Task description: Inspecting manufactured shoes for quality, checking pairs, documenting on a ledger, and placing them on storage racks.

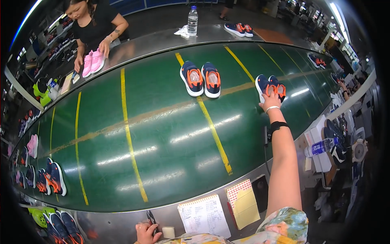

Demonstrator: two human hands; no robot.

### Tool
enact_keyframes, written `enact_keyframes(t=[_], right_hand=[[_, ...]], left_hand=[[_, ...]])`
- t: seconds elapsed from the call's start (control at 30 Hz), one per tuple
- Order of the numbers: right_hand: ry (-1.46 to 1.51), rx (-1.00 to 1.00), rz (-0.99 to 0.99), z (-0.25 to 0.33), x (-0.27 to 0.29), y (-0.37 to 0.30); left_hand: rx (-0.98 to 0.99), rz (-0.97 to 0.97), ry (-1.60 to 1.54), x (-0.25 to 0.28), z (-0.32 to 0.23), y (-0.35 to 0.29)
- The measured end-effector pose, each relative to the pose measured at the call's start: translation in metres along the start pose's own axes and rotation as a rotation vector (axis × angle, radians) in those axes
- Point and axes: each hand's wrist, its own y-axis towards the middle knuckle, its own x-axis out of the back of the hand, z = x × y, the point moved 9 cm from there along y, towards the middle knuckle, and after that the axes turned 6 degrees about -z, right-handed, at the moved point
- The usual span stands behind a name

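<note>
My right hand [270, 101] reaches far out over the green conveyor belt, its fingers curled into the heel openings of a pair of navy sneakers [262, 86] with orange lining and white soles. Another navy and orange pair of sneakers [211, 81] stands on the belt to its left, heels toward me. Low on the metal ledge, my left hand [146, 233] is closed around a slim black pointed tool [151, 217], whose exact kind I cannot make out. Beside that hand lies a small cream block [168, 232].
A spiral notebook [203, 215] and a yellow pad [245, 207] lie on the near ledge. More shoes [55, 177] sit at the belt's left end. Across the belt, a person handles pink sneakers [94, 63] near a water bottle [192, 22]. Another bottle [321, 147] lies at right.
</note>
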Motion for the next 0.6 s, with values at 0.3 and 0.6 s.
enact_keyframes(t=[0.3, 0.6], right_hand=[[0.425, 0.786, -0.162, 0.098, 0.079, -0.226], [0.566, 0.798, -0.039, 0.096, 0.128, -0.433]], left_hand=[[-0.024, -0.044, 0.023, 0.001, -0.010, 0.012], [-0.124, -0.158, -0.038, 0.013, 0.002, -0.004]])
